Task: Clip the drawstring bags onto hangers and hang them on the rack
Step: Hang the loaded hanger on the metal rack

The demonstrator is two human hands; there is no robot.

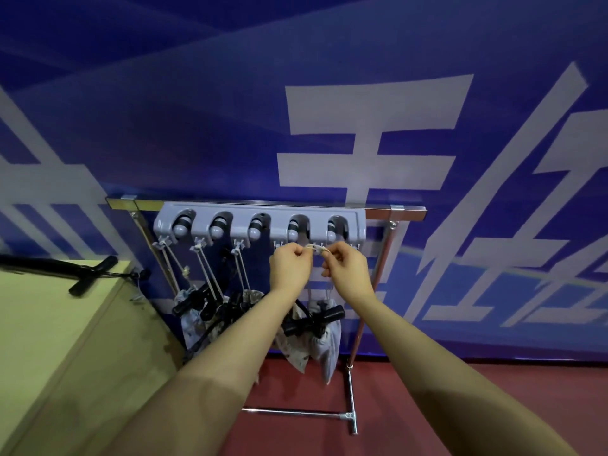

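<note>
Below the grey holder strip [260,222]: I see both hands raised side by side.
Left hand [289,264]: fingers curled, pinching one end of the pale drawstring [315,248].
Right hand [345,268]: fingertips pinching the other end, just under the strip's hooks.
Held bag [324,337]: hangs below the strip with a black clip hanger [312,320] across it.
Other bags [197,311]: hung by cords left of it.
Rack [408,212]: chrome frame carrying the strip.

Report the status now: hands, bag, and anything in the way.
Left hand and right hand pinch a cord under the grey holder. Bag hangs below. Nothing blocks.
</note>
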